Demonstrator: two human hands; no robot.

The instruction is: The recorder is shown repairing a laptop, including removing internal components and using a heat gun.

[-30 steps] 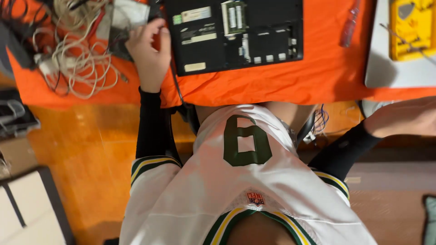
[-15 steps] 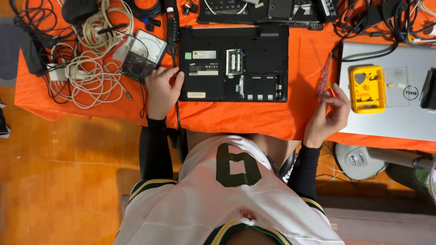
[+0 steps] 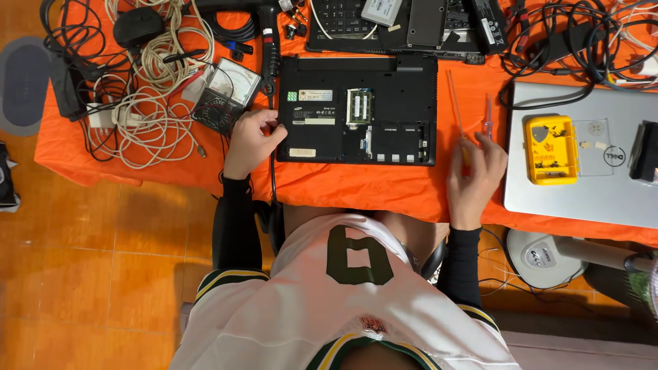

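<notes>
A black laptop (image 3: 356, 109) lies upside down on the orange cloth (image 3: 356, 188), its base panel open over the memory slots. My left hand (image 3: 250, 140) curls on the laptop's left edge, beside a black cable. My right hand (image 3: 474, 175) rests on the cloth just right of the laptop, closed around the lower end of a thin orange screwdriver (image 3: 455, 103) that points away from me. A small clear-handled screwdriver (image 3: 488, 118) lies next to my fingertips.
A silver laptop (image 3: 582, 185) at the right carries a yellow parts box (image 3: 550, 149). An analogue meter (image 3: 233, 85) and tangled white cables (image 3: 147, 116) lie at the left. Another keyboard, drives and black cables (image 3: 569, 34) crowd the far edge. Orange tile floor (image 3: 103, 274) lies below.
My right hand rose from beside my body onto the cloth and now holds the orange screwdriver right of the laptop. My left hand stays at the laptop's left edge. More of the table shows.
</notes>
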